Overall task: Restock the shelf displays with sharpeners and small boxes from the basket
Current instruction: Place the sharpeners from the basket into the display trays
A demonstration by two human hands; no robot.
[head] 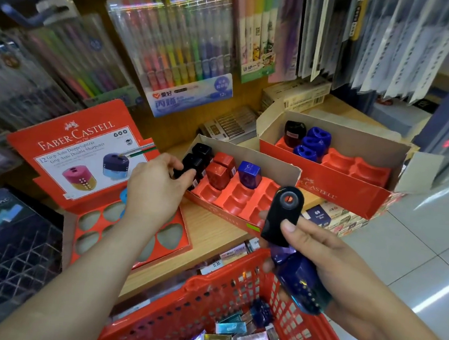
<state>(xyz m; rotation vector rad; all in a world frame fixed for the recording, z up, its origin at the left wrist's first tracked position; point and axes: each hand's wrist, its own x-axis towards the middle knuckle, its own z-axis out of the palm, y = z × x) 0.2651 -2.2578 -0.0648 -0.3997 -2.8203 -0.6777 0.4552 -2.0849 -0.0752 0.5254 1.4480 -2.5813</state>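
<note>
basket (204, 300) before shelf (211, 232), sharpeners (219, 169) in tray (231, 198)

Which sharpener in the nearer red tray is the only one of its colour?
The blue boxy plastic sharpener, rightmost in the nearer red cardboard tray; the glossy black sharpeners and red sharpeners left of it come in pairs or more.

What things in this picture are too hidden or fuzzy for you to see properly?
Head view: small black sharpener mostly covered by left hand's fingers.
Head view: blue sharpener partly hidden by right hand.
Head view: basket cut off by the bottom edge.
Head view: pen packs at far left too blurred to read.
</note>
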